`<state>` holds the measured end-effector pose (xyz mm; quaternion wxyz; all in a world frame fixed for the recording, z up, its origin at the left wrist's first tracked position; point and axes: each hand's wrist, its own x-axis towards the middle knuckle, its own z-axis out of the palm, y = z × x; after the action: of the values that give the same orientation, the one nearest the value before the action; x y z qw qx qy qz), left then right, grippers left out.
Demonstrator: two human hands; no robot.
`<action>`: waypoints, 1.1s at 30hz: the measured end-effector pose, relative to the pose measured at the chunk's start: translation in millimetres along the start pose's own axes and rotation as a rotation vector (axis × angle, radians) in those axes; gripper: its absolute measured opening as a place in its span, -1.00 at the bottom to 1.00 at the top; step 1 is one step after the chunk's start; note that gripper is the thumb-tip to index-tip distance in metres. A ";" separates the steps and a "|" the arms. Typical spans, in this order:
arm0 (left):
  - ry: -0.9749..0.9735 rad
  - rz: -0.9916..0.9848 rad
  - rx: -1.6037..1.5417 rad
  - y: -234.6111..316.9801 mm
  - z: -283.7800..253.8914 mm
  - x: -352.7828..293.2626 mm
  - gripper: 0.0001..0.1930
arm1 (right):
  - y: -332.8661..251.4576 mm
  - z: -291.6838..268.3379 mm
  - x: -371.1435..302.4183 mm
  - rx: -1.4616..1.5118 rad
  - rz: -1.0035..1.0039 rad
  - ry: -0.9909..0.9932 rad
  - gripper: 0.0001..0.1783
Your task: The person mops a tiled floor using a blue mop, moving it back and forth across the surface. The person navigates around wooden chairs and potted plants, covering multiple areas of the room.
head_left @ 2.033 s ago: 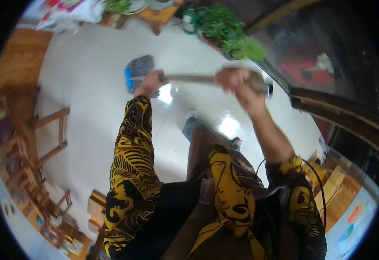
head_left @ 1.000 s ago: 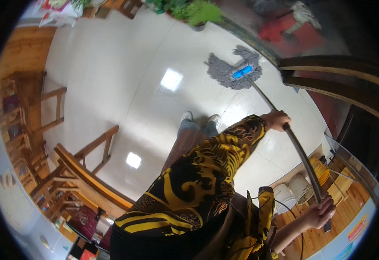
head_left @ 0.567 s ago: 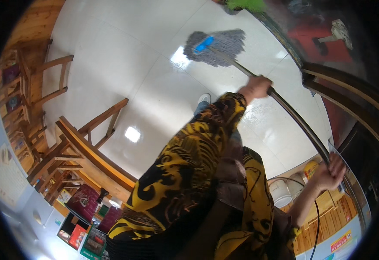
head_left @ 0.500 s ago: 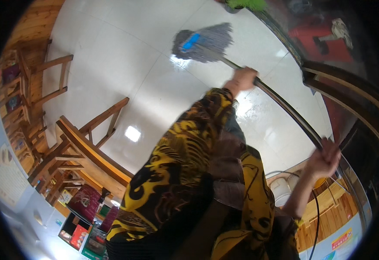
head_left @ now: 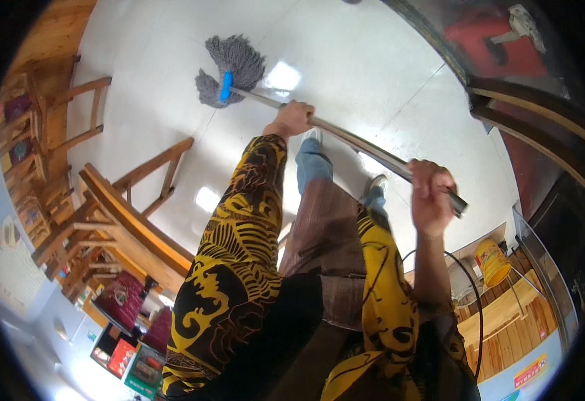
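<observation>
A mop with a grey string head (head_left: 240,59) and a blue clamp (head_left: 225,86) lies spread on the pale tiled floor (head_left: 152,87). Its metal handle (head_left: 366,144) slants from the head down to the right. My left hand (head_left: 293,118), its arm in a black and yellow patterned sleeve, is wrapped round the lower part of the handle. Close to the handle's upper end, my right hand (head_left: 431,195) grips it, with the dark tip sticking out past the fist. My feet stand below the handle.
Wooden benches and table legs (head_left: 162,167) line the left side. At the right stands a dark wooden frame (head_left: 533,127) beside a red item with a cloth (head_left: 525,30). A yellow bucket (head_left: 493,262) and a black cable (head_left: 478,304) are at the lower right.
The mop head has swept left across the floor. Both hands moved left with the handle, and its upper end now shows past my right hand. The green plant has left the view.
</observation>
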<state>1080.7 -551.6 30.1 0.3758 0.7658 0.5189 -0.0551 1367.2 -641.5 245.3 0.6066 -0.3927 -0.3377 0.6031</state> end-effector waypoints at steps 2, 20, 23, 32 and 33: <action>-0.033 0.037 -0.018 46.1 36.6 -1.6 -0.77 | -31.0 -36.3 -28.0 -0.068 0.011 0.001 -0.72; -0.498 0.375 -0.131 498.4 183.3 14.3 -0.77 | -303.6 -249.9 -262.3 -0.034 -0.253 0.466 -0.59; -0.461 0.325 -0.070 446.3 181.3 27.7 -0.78 | -253.5 -249.0 -245.0 0.110 -0.289 0.392 -0.59; 0.020 0.121 -0.111 209.2 96.4 36.7 -0.80 | -86.9 -124.6 -128.5 0.093 -0.218 0.331 -0.62; 0.098 0.069 -0.159 178.9 92.2 37.1 -0.81 | -66.5 -105.9 -113.1 0.061 -0.195 0.339 -0.60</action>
<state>1275.4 -614.0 39.6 0.4112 0.7527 0.5129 0.0370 1486.7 -759.2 262.2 0.7220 -0.4356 -0.2486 0.4767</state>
